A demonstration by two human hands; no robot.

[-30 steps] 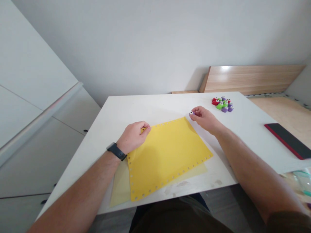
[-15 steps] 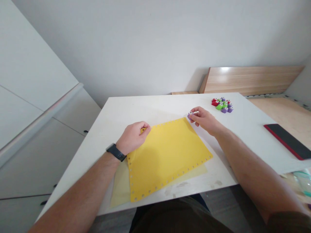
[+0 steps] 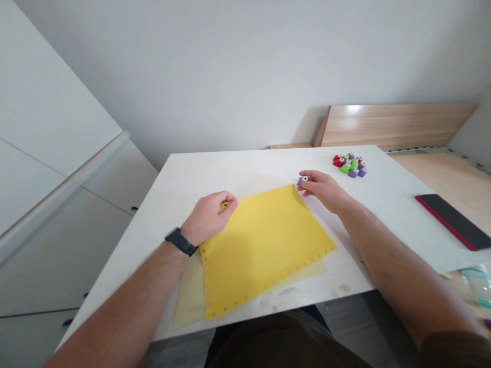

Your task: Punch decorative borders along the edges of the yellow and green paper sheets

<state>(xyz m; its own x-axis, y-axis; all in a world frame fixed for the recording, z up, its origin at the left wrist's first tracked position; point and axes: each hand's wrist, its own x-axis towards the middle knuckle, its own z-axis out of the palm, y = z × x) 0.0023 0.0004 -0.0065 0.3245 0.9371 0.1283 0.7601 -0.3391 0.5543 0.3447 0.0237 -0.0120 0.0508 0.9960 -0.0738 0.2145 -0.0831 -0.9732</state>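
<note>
A yellow sheet with holes along its edges lies on the white table, over a paler translucent sheet. My left hand, with a dark watch on the wrist, pinches the yellow sheet's far left edge. Beyond the far right corner of the sheet, my right hand holds a small purple piece with a white round top between thumb and fingers. Several red, green and purple pieces sit grouped at the table's back right.
A black pad with a red edge lies at the table's right side. Wooden boards stand behind the table. White cabinets are on the left, and a clear container is below at the right.
The purple piece has turned slightly in my right hand, and the fingers around it have shifted a little. My left hand keeps its pinch on the sheet.
</note>
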